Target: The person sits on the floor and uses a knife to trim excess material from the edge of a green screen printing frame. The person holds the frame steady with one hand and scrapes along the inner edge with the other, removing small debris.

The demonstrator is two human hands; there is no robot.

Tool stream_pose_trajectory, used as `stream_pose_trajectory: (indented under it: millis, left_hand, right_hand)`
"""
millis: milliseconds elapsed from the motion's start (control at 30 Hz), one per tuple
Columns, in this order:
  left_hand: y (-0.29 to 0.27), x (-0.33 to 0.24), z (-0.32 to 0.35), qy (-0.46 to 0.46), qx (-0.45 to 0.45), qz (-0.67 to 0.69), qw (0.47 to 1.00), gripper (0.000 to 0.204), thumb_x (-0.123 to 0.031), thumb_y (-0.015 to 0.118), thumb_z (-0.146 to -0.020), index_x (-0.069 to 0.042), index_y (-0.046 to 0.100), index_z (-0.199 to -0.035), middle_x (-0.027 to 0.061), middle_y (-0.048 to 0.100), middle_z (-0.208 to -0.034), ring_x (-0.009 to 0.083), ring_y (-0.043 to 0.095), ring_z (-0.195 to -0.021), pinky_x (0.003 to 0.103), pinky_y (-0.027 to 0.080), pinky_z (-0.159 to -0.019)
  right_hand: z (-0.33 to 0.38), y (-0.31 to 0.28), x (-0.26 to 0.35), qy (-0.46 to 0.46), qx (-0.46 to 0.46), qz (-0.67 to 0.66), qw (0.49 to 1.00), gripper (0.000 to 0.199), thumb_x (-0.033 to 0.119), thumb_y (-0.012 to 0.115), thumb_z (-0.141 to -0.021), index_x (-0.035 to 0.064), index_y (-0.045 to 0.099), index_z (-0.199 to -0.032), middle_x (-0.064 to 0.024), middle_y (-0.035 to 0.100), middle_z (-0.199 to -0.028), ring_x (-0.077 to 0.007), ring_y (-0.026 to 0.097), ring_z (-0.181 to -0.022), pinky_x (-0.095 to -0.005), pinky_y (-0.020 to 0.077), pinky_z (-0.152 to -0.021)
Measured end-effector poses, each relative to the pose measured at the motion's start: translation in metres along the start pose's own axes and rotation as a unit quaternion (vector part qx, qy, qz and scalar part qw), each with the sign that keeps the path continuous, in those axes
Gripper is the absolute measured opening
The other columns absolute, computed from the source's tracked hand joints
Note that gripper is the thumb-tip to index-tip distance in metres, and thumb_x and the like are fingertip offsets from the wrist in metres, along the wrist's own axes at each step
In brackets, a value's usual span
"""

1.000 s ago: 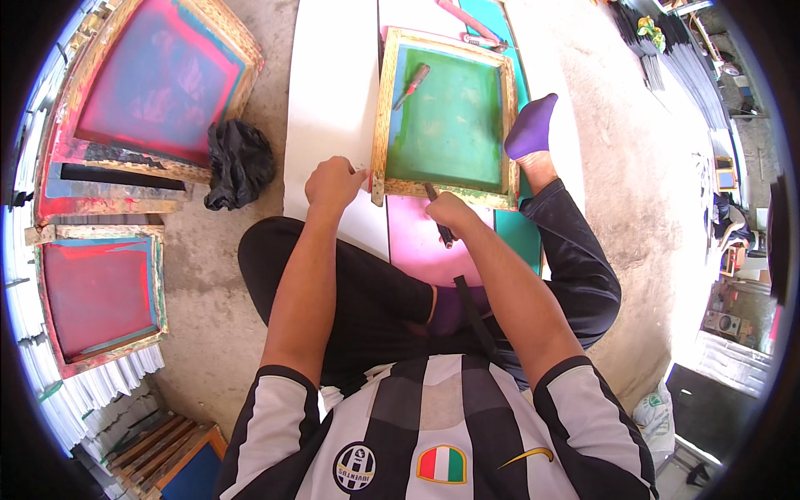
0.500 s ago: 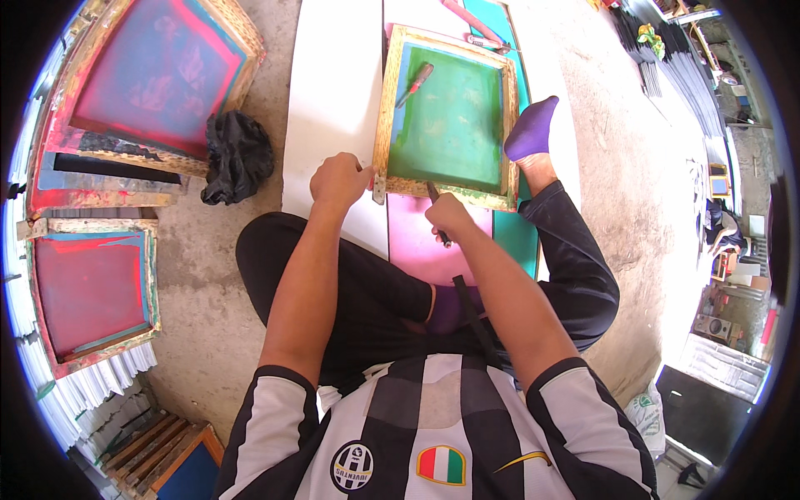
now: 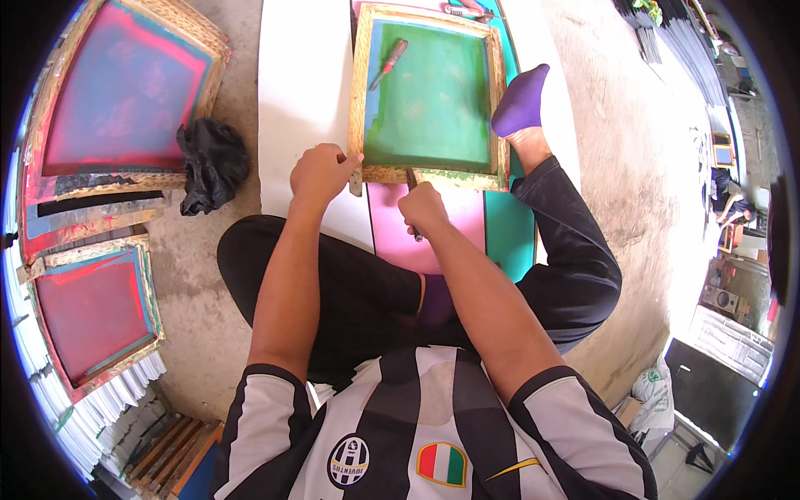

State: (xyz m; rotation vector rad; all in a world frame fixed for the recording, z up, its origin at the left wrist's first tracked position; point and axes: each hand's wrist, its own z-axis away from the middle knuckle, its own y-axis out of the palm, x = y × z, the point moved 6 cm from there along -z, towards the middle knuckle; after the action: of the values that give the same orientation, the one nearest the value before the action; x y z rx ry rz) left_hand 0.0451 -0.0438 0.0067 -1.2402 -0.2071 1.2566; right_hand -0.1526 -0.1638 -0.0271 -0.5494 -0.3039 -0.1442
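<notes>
A wooden-framed printing screen with green mesh lies in front of me on white, pink and teal boards. My left hand is closed at its near left corner, thumb against the wood; whether it pinches anything there is hidden. Wrapped round a slim dark hand tool, my right hand is at the near rail. The tool's tip meets the rail, and its other end shows below my fist; its exact kind is unclear. A screwdriver with a dark and red handle rests on the mesh.
Beside the screen's right edge is my foot in a purple sock. More framed screens stand at the left, with a crumpled black plastic bag next to them. Red-handled tools lie beyond the far rail. A white sack sits at lower right.
The view has shifted, so the screen and both hands appear farther left and the screen slightly higher. Both hands keep their places at the near rail, the right still gripping the dark tool.
</notes>
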Motion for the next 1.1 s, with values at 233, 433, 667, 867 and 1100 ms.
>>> stream_pose_trajectory:
  millis: [233,433,667,867,1100]
  left_hand:
    - [0.002,-0.001,-0.001,0.026,-0.024,0.016,0.999,0.053,-0.056,0.072,-0.089,-0.004,0.075,-0.077,0.0151,0.070,-0.070,0.0337,0.069,-0.069,0.046,0.052,-0.065]
    - [0.002,0.003,-0.002,0.031,-0.035,0.024,0.999,0.055,-0.057,0.072,-0.088,-0.003,0.074,-0.075,0.0178,0.068,-0.069,0.0357,0.068,-0.068,0.048,0.051,-0.065]
    - [0.004,0.001,-0.001,0.004,0.024,0.016,1.000,0.047,-0.050,0.073,-0.090,-0.004,0.079,-0.088,0.0183,0.075,-0.082,0.0366,0.073,-0.081,0.049,0.055,-0.072]
    - [0.009,0.002,0.002,0.077,-0.014,0.062,0.995,0.032,-0.038,0.076,-0.088,-0.006,0.078,-0.094,0.0146,0.075,-0.088,0.0339,0.072,-0.084,0.046,0.055,-0.073]
    - [0.026,-0.044,0.032,0.299,-0.040,0.012,0.953,0.014,-0.020,0.073,-0.087,-0.012,0.078,-0.097,0.0079,0.075,-0.095,0.0323,0.071,-0.091,0.046,0.057,-0.077]
  right_hand:
    - [-0.010,0.002,-0.007,-0.026,-0.050,0.036,0.998,0.037,0.021,0.063,-0.091,-0.0054,0.067,-0.115,-0.0246,0.071,-0.109,-0.0357,0.070,-0.097,-0.0465,0.0551,-0.081]
    - [-0.024,0.010,-0.014,-0.008,-0.024,0.034,0.999,0.050,0.028,0.067,-0.092,-0.0018,0.064,-0.133,-0.0276,0.068,-0.130,-0.0410,0.065,-0.125,-0.0499,0.0515,-0.106]
    - [-0.047,0.025,-0.034,-0.066,-0.125,0.000,0.990,0.024,0.016,0.063,-0.084,-0.0047,0.067,-0.095,-0.0185,0.071,-0.082,-0.0284,0.069,-0.067,-0.0428,0.0547,-0.058]
    - [-0.003,0.012,-0.015,-0.076,-0.024,-0.091,0.993,0.023,0.016,0.058,-0.086,-0.0031,0.068,-0.093,-0.0206,0.074,-0.078,-0.0297,0.075,-0.069,-0.0446,0.0600,-0.061]
    - [0.003,0.027,-0.020,-0.226,0.012,-0.086,0.970,0.017,0.015,0.059,-0.086,-0.0012,0.065,-0.085,-0.0168,0.067,-0.064,-0.0265,0.070,-0.054,-0.0407,0.0546,-0.049]
